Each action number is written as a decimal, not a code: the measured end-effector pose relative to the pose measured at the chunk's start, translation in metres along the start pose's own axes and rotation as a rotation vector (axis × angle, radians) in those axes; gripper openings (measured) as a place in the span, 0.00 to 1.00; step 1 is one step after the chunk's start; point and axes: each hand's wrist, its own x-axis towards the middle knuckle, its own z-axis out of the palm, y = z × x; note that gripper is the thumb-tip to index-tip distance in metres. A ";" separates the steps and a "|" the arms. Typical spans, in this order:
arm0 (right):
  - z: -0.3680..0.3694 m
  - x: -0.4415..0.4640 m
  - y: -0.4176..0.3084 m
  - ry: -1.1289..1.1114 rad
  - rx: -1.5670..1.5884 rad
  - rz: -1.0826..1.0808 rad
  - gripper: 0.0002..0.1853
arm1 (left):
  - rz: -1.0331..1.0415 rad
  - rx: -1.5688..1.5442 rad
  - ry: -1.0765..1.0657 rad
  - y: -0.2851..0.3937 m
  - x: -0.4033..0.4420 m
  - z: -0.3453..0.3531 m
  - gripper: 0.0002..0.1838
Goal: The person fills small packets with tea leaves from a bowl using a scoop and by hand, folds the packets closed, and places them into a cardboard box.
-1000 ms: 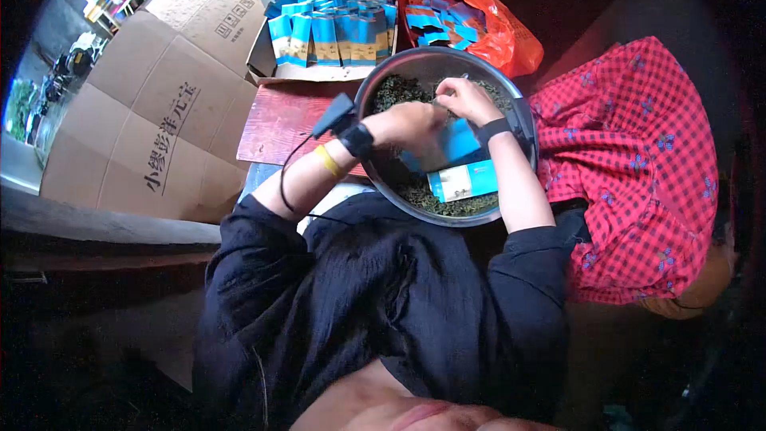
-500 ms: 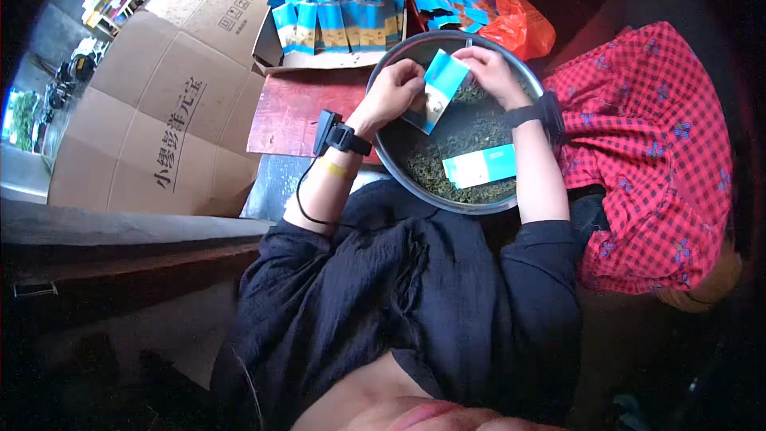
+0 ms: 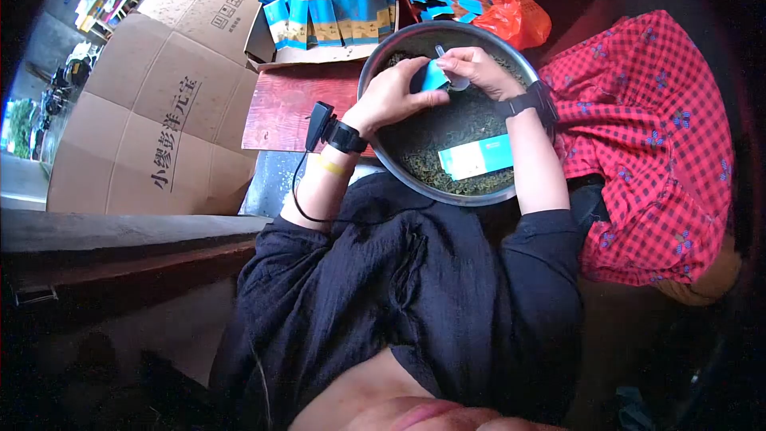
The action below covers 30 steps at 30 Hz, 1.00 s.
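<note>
A wide metal basin (image 3: 371, 124) holds loose dark green dried leaves (image 3: 419, 161) that look like tea. Over its far half, my left hand (image 3: 396, 94) is closed round a blue paper packet (image 3: 435, 78), thumb across the front; its lower part is hidden. My right hand (image 3: 481, 72) pinches a small translucent plastic spoon (image 3: 459, 84), whose bowl is against the packet's upper end. Below the hands, several flat blue and white packets (image 3: 477, 158) lie on the leaves, partly behind my right forearm.
Behind the basin, a cardboard box (image 3: 323, 56) holds rows of upright packets (image 3: 339, 16). A red plastic bag (image 3: 519, 12) beside it contains more packets. A red board (image 3: 303, 108) and a large carton (image 3: 152, 104) are on the left, a red checked cloth (image 3: 646, 152) on the right.
The packet, tilted and fully visible before, is now gripped lower in my left hand with its end up. My right hand has come in with the spoon, which now shows at the packet.
</note>
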 end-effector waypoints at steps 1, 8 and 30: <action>-0.002 0.000 -0.002 0.004 0.003 -0.001 0.14 | 0.001 0.002 -0.005 0.001 -0.001 0.000 0.35; -0.001 -0.001 -0.004 -0.043 -0.024 0.045 0.15 | -0.055 0.029 -0.063 0.009 0.000 -0.006 0.38; 0.007 0.004 0.009 -0.243 0.224 0.086 0.17 | -0.067 -0.294 0.087 -0.005 0.003 -0.004 0.31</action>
